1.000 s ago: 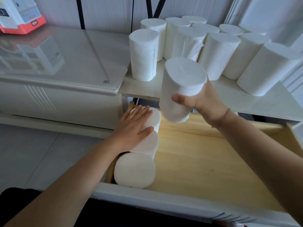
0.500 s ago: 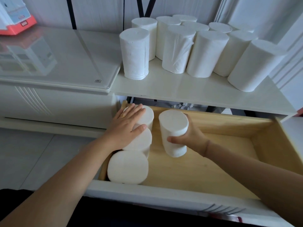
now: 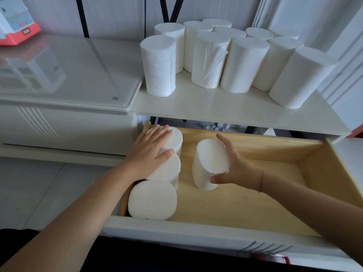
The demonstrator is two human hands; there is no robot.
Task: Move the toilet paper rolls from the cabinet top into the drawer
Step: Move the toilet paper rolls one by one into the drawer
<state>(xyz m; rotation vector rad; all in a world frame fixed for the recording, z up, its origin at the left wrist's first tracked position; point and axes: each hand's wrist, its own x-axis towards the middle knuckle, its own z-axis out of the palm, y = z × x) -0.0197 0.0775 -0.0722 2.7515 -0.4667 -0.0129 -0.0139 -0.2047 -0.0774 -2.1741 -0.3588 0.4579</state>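
Note:
Several white toilet paper rolls (image 3: 243, 63) stand upright on the white cabinet top (image 3: 225, 108). Below it the wooden drawer (image 3: 245, 197) is pulled out. Three rolls stand in a row along the drawer's left side; the nearest roll (image 3: 152, 200) is uncovered. My left hand (image 3: 151, 152) lies flat, fingers spread, on top of the two farther rolls (image 3: 169, 169). My right hand (image 3: 237, 167) grips a fourth roll (image 3: 210, 161), which stands slightly tilted on the drawer floor just right of that row.
A glossy white cabinet with a glass top (image 3: 64, 73) adjoins on the left, with an orange-and-white box (image 3: 17, 26) at its far corner. The drawer's white front panel (image 3: 196, 230) is nearest me. A wall rises at the right, and grey floor tiles (image 3: 39, 183) lie at the left.
My right hand carried the roll from above the cabinet top down into the drawer and set it on the floor beside the row. My left hand stayed on the rolls.

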